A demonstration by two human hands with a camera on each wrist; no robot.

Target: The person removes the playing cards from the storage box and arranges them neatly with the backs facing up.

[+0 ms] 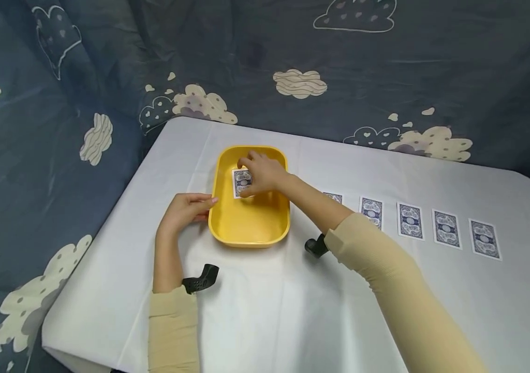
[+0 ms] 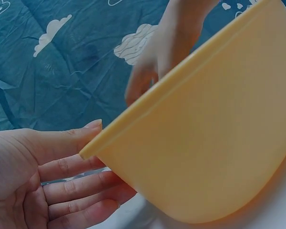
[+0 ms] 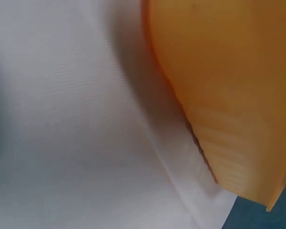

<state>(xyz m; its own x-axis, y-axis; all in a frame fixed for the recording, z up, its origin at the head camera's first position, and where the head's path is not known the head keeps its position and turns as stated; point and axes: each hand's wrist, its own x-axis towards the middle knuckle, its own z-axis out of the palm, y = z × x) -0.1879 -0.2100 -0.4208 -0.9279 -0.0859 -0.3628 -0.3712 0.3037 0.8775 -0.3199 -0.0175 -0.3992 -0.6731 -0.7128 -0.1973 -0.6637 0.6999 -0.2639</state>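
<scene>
A yellow tray point(image 1: 248, 223) stands on the white-covered table. At its left side my left hand point(image 1: 188, 211) holds the rim; in the left wrist view the thumb lies at the rim and the other fingers are below it, against the outer wall. Over the tray's upper part is my right hand point(image 1: 265, 173), fingers spread and bent. A blue-and-white patterned playing card point(image 1: 240, 181) shows face down between its thumb and forefinger, low in the tray. The palm hides the card's right part. In the right wrist view the tray's outer wall point(image 3: 229, 105) fills the upper right.
Several more face-down playing cards point(image 1: 410, 221) lie in a row on the table right of the tray; my right forearm partly covers the nearest ones. A dark cloud-patterned cloth point(image 1: 255, 46) hangs behind the table point(image 1: 255, 305). Each wrist carries a black camera mount point(image 1: 201, 280).
</scene>
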